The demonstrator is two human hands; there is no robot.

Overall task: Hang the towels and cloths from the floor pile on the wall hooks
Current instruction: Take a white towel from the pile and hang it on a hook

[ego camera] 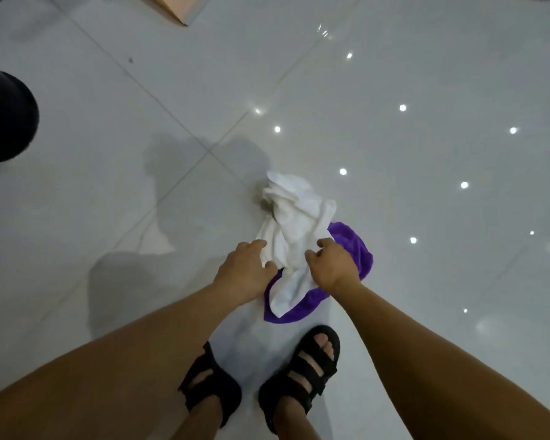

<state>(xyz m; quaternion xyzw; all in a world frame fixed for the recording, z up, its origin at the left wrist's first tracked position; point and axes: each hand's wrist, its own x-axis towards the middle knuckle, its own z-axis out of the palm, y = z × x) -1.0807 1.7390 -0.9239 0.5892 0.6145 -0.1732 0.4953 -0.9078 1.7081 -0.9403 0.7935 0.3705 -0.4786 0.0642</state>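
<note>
Glossy tile across the floor [394, 74], slick-looking under the black sandals [302, 373]: easy to slip on if straightening up in haste. Could well drag the purple cloth [354, 249] up along with the white towel [296, 223], spread directly over it and overlapping; might then shed it partway to the wall hooks, none in view. Gripped only near its closest end, so liable to trail long folds, snag underfoot, or reach a hook bunched rather than spread. Soft and limp by the look, crumpled into a twisted heap on the floor just ahead of the feet, far end rucked into peaks, near end flatter over the purple. Left hand [245, 268] with fingers curled over the towel's left edge, thumb closing against it; right hand [332, 265] with fingers bunched tight, pinching a fold on its right side. Both hands down at the pile, nothing lifted clear yet.
</note>
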